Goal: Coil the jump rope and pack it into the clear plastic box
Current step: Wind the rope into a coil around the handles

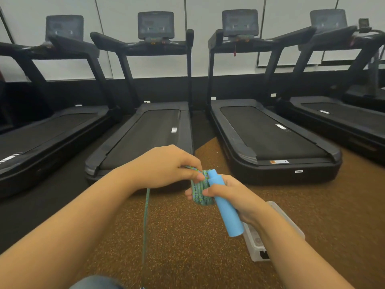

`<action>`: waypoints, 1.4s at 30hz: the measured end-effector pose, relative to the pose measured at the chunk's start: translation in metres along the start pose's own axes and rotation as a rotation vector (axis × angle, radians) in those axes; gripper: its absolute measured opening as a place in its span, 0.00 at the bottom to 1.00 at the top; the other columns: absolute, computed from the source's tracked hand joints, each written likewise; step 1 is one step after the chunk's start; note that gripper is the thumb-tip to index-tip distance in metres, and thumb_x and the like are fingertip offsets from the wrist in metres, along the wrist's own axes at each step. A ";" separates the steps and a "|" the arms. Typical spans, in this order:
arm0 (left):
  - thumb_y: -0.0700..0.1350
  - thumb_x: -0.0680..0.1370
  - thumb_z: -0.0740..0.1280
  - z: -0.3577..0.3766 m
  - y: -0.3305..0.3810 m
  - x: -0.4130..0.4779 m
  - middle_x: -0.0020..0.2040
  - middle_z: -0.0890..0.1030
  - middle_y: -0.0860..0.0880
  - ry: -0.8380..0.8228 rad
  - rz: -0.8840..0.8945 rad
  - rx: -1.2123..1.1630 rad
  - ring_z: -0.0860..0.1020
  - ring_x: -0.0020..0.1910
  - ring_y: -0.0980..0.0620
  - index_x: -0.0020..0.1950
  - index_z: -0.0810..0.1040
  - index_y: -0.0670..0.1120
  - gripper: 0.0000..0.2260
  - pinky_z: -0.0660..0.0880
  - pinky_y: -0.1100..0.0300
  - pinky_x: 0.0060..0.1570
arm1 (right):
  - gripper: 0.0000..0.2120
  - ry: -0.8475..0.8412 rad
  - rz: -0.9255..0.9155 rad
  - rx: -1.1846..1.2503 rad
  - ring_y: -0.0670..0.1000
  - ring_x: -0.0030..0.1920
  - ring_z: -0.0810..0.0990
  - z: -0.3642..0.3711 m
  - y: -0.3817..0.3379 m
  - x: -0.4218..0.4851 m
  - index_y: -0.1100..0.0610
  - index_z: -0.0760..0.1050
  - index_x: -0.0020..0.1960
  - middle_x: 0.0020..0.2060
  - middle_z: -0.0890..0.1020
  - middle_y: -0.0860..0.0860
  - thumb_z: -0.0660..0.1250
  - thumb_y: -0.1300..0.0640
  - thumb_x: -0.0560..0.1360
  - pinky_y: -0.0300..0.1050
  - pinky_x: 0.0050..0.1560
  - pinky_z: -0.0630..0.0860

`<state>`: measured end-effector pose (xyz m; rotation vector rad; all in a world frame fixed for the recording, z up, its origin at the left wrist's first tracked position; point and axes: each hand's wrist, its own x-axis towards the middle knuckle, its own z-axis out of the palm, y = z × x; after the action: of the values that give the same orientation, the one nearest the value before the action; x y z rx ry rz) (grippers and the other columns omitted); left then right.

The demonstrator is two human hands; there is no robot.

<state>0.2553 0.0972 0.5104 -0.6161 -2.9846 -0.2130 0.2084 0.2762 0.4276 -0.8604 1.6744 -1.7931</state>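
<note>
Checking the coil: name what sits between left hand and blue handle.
Head view: wound rope loops, which the left hand pinches, right beside the blue handle.

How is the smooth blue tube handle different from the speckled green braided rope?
The smooth blue tube handle is thick and plain; the speckled green braided rope is thin and patterned. The handle lies straight in the right hand; the rope is coiled, one strand hanging down. Both are held.

Gym, cardio area: row of black treadmills [268, 134] with console screens [155, 25], set against a pale wall [198, 65]; speckled brown rubber floor [187, 236].
</note>
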 end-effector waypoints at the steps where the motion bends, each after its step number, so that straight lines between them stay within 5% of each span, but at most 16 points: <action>1: 0.59 0.78 0.60 0.001 -0.002 0.001 0.40 0.79 0.58 0.003 -0.001 -0.026 0.76 0.42 0.61 0.43 0.76 0.62 0.08 0.72 0.61 0.42 | 0.16 0.000 0.003 0.000 0.53 0.50 0.84 0.001 0.001 0.000 0.60 0.76 0.55 0.47 0.86 0.55 0.64 0.63 0.68 0.45 0.54 0.79; 6: 0.57 0.77 0.62 0.014 -0.017 0.008 0.39 0.79 0.59 0.031 -0.029 -0.195 0.77 0.42 0.60 0.43 0.77 0.60 0.06 0.74 0.56 0.47 | 0.19 -0.003 0.009 -0.016 0.53 0.49 0.84 0.007 0.011 0.000 0.63 0.75 0.60 0.46 0.85 0.56 0.64 0.63 0.69 0.47 0.54 0.79; 13: 0.49 0.78 0.64 0.042 -0.022 0.022 0.34 0.77 0.57 0.113 -0.045 -0.634 0.74 0.34 0.62 0.42 0.77 0.51 0.07 0.70 0.70 0.38 | 0.15 0.024 -0.054 0.072 0.52 0.44 0.84 0.012 0.013 0.002 0.61 0.78 0.54 0.42 0.86 0.55 0.64 0.64 0.68 0.44 0.49 0.79; 17: 0.49 0.79 0.61 0.068 -0.019 0.025 0.34 0.70 0.43 0.176 -0.076 -1.078 0.69 0.29 0.53 0.40 0.73 0.47 0.10 0.67 0.66 0.30 | 0.15 0.070 -0.091 0.057 0.52 0.44 0.85 0.014 0.012 0.002 0.62 0.78 0.55 0.42 0.86 0.56 0.65 0.62 0.68 0.46 0.49 0.80; 26: 0.56 0.77 0.57 0.099 -0.008 0.034 0.15 0.63 0.56 0.144 -0.215 -1.747 0.61 0.14 0.61 0.25 0.70 0.49 0.22 0.58 0.68 0.21 | 0.17 0.280 -0.167 0.097 0.55 0.38 0.85 0.023 0.007 0.012 0.69 0.78 0.51 0.37 0.85 0.59 0.68 0.57 0.68 0.52 0.47 0.81; 29: 0.51 0.77 0.62 0.105 -0.012 0.038 0.23 0.71 0.52 0.243 -0.203 -1.719 0.70 0.23 0.59 0.32 0.75 0.45 0.16 0.67 0.67 0.27 | 0.18 0.348 -0.194 0.073 0.57 0.39 0.83 0.024 0.003 0.014 0.69 0.78 0.49 0.38 0.85 0.61 0.70 0.56 0.67 0.56 0.47 0.80; 32: 0.45 0.79 0.60 0.120 -0.012 0.040 0.38 0.76 0.48 0.284 -0.212 -1.628 0.73 0.35 0.54 0.47 0.79 0.45 0.09 0.71 0.62 0.34 | 0.09 0.363 -0.226 0.048 0.52 0.38 0.83 0.022 -0.004 0.012 0.64 0.79 0.45 0.36 0.85 0.55 0.72 0.59 0.68 0.45 0.38 0.80; 36: 0.46 0.82 0.55 0.138 -0.006 0.036 0.28 0.61 0.54 0.204 -0.282 -1.700 0.58 0.24 0.59 0.40 0.68 0.47 0.11 0.59 0.69 0.22 | 0.03 0.364 -0.246 0.067 0.50 0.41 0.86 0.020 -0.014 0.011 0.58 0.79 0.45 0.37 0.86 0.52 0.70 0.63 0.71 0.45 0.46 0.82; 39: 0.48 0.82 0.55 0.143 -0.005 0.031 0.28 0.59 0.54 0.173 -0.270 -1.684 0.57 0.24 0.59 0.37 0.68 0.48 0.14 0.57 0.68 0.23 | 0.07 0.388 -0.228 0.040 0.55 0.46 0.86 0.019 -0.014 0.012 0.57 0.79 0.45 0.39 0.87 0.54 0.74 0.60 0.68 0.53 0.50 0.80; 42: 0.53 0.81 0.55 0.141 -0.002 0.026 0.28 0.60 0.55 0.123 -0.245 -1.584 0.56 0.24 0.59 0.36 0.71 0.51 0.16 0.58 0.68 0.23 | 0.09 0.403 -0.208 0.032 0.55 0.47 0.85 0.017 -0.015 0.012 0.56 0.79 0.46 0.40 0.87 0.54 0.75 0.58 0.67 0.49 0.42 0.79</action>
<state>0.2227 0.1272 0.3739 -0.1960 -2.1267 -2.4834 0.2140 0.2579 0.4437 -0.7143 1.8450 -2.2483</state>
